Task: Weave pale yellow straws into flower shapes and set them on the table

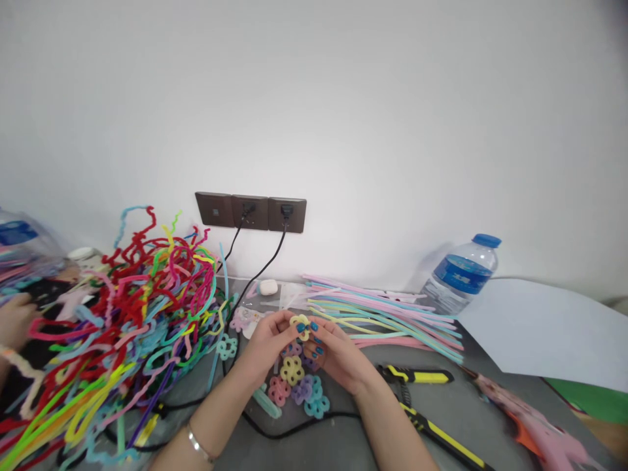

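Observation:
Between the fingertips of both hands is a small pale yellow pipe-cleaner flower (300, 320). My left hand (272, 337) pinches it from the left, thumb on its front. From the right, my right hand (336, 350) grips the same flower with thumb and fingers. Below them on the grey table lie finished-looking looped flowers: a yellow flower (292, 370), a pink flower (279, 390), a purple flower (301, 390) and a blue flower (317, 400). A mint flower (226, 347) lies left of my left hand.
A tangled heap of colourful pipe cleaners (161, 307) fills the left. Straight pastel pipe cleaners (383, 314) lie behind my right hand. Rightward are yellow-black pliers (432, 425), a pink glue gun (534, 418), a water bottle (461, 271) and white paper (544, 327). Another person's hand (14, 327) shows far left.

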Demonstrator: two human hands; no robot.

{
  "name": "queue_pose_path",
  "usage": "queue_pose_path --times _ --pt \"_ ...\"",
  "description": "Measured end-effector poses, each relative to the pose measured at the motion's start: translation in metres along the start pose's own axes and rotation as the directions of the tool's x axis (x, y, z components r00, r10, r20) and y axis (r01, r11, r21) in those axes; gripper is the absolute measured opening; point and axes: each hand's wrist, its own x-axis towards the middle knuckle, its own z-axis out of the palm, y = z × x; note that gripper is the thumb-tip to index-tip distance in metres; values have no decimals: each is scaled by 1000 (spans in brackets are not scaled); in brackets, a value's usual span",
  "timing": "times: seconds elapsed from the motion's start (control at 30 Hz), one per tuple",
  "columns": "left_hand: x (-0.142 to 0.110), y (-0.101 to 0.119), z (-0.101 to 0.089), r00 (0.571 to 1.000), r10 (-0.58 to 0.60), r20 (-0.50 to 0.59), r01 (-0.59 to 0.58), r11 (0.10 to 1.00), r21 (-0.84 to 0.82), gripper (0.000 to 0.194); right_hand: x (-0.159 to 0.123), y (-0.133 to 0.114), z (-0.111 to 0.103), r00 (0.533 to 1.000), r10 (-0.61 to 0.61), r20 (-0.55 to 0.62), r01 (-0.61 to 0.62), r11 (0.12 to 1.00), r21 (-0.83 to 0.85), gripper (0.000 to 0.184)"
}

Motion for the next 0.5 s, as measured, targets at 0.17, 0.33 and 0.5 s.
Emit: queue_pose_path --times 0.17,0.33,0.5 --pt "-4 4 4 998 -20 51 21 1000 -20 32 -1 -2 -6 994 77 81 -81 996 37 26" --pt "-3 5 4 999 15 46 -15 1000 -1 31 -1 -2 -5 996 86 2 -86 996 5 30" --pt "2 7 -4 989 140 45 -144 983 113 29 0 -1 0 999 1 -48 -3 999 -34 28"
